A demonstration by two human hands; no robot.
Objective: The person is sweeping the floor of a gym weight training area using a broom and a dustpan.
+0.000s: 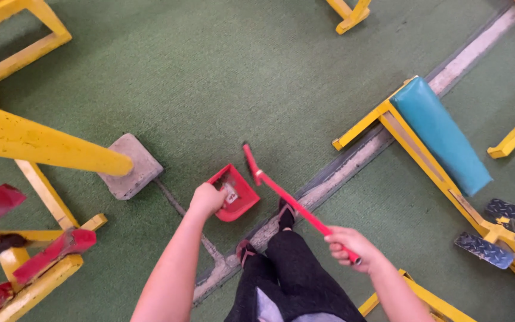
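Your right hand (353, 243): closed around the end of the red broom handle (296, 206), nearest you.
Your left hand (207, 198): clenched on the red dustpan (233, 192), held tilted above the green carpet (222, 77).
Broom head (250, 160): just beside the dustpan's mouth.
Nearby: grey concrete block (131, 166) to the left; teal padded bench (439, 134) to the right.

Single head-worn view, facing steeply down, close over green floor (222, 77)
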